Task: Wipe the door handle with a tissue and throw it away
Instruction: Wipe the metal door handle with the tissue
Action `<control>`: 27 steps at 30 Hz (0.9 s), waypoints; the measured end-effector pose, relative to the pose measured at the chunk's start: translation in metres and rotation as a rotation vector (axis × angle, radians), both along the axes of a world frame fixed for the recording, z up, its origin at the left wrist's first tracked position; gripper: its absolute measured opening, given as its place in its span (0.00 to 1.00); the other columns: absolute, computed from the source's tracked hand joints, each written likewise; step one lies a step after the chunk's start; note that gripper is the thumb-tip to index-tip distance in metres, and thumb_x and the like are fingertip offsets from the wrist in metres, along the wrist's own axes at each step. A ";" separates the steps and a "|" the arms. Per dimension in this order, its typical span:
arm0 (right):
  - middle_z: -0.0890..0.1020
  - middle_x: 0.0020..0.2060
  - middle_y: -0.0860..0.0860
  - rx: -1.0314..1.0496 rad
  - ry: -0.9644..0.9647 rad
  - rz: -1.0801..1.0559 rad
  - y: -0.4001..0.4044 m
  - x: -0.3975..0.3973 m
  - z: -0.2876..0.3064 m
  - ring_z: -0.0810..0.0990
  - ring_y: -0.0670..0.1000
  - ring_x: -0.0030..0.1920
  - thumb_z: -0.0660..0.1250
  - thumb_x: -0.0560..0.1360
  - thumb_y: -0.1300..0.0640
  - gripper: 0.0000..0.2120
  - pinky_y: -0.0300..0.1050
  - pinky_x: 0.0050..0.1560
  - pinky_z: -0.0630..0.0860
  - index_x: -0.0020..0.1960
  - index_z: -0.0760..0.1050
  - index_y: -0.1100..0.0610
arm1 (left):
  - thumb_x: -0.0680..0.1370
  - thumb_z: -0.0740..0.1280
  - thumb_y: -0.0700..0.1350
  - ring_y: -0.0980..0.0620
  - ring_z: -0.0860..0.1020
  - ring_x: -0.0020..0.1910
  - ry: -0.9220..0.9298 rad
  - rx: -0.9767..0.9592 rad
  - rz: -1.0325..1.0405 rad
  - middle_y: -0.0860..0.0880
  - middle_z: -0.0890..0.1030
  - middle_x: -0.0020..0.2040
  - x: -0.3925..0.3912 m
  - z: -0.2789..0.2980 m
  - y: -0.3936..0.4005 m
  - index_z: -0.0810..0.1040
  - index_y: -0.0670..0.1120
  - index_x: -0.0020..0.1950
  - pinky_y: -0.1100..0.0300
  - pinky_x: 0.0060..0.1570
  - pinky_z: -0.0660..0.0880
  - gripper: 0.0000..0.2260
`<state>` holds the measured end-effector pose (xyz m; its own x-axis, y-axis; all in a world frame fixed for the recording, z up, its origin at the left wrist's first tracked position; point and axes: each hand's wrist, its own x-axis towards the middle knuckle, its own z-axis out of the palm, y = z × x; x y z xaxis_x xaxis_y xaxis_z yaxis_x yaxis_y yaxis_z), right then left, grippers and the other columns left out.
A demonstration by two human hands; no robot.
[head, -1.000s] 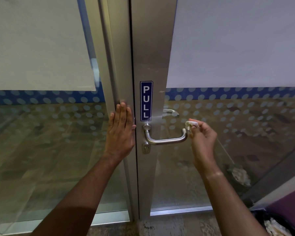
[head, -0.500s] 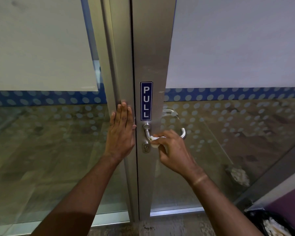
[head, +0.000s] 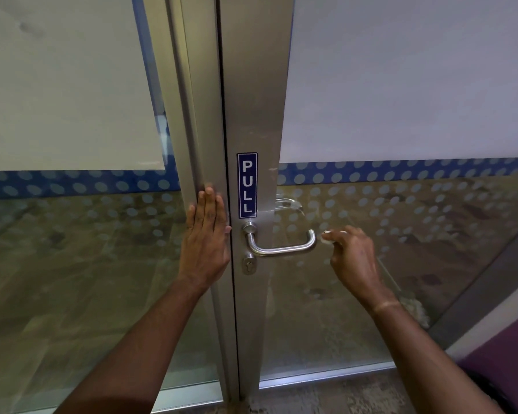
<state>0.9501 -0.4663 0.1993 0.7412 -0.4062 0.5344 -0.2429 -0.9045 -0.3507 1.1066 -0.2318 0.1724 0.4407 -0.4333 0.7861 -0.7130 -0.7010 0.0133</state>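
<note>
A silver lever door handle sticks out from the metal door stile, below a blue PULL sign. My right hand sits just right of the handle's free end, fingers pinched on a small white tissue. The tissue is beside the handle's tip, touching or nearly so. My left hand lies flat, fingers together, against the fixed frame left of the door gap. A keyhole sits under the handle's base.
Glass panels with frosted film and a blue dotted band fill both sides. A second handle shows through the glass on the far side. A dark bin edge is at the bottom right, beside a purple surface.
My right hand slid with the tissue from the handle's base out to its free end on the right. My left hand stayed flat on the frame.
</note>
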 end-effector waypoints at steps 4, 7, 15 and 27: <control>0.85 0.47 0.56 0.080 -0.105 0.007 0.000 -0.007 0.002 0.82 0.55 0.48 0.65 0.70 0.74 0.16 0.38 0.53 0.72 0.51 0.84 0.60 | 0.80 0.56 0.42 0.44 0.40 0.79 0.000 0.001 0.002 0.43 0.36 0.79 -0.002 0.002 0.000 0.43 0.38 0.78 0.49 0.77 0.38 0.31; 0.85 0.48 0.56 0.118 -0.149 0.030 0.002 -0.010 0.006 0.83 0.53 0.49 0.66 0.72 0.73 0.15 0.38 0.55 0.74 0.53 0.83 0.61 | 0.80 0.56 0.43 0.44 0.40 0.79 0.014 0.016 0.011 0.42 0.38 0.79 -0.006 0.004 0.001 0.42 0.38 0.78 0.49 0.77 0.39 0.32; 0.84 0.50 0.57 0.146 -0.228 0.022 0.009 -0.015 0.016 0.82 0.52 0.51 0.69 0.73 0.70 0.13 0.15 0.51 0.61 0.56 0.81 0.62 | 0.80 0.55 0.50 0.42 0.41 0.79 0.136 0.060 -0.023 0.37 0.44 0.79 -0.023 0.011 0.000 0.45 0.37 0.79 0.48 0.78 0.41 0.34; 0.85 0.46 0.51 0.146 -0.368 -0.037 0.009 -0.046 0.010 0.82 0.48 0.44 0.69 0.74 0.61 0.08 0.34 0.45 0.73 0.53 0.82 0.57 | 0.80 0.60 0.50 0.43 0.48 0.80 0.123 0.098 -0.408 0.38 0.49 0.80 -0.084 0.020 -0.061 0.50 0.36 0.79 0.49 0.78 0.48 0.34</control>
<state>0.9044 -0.4573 0.2093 0.4942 -0.5204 0.6964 -0.1087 -0.8318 -0.5444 1.0231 -0.2928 0.1920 0.3061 -0.6614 0.6847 -0.9291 -0.3645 0.0633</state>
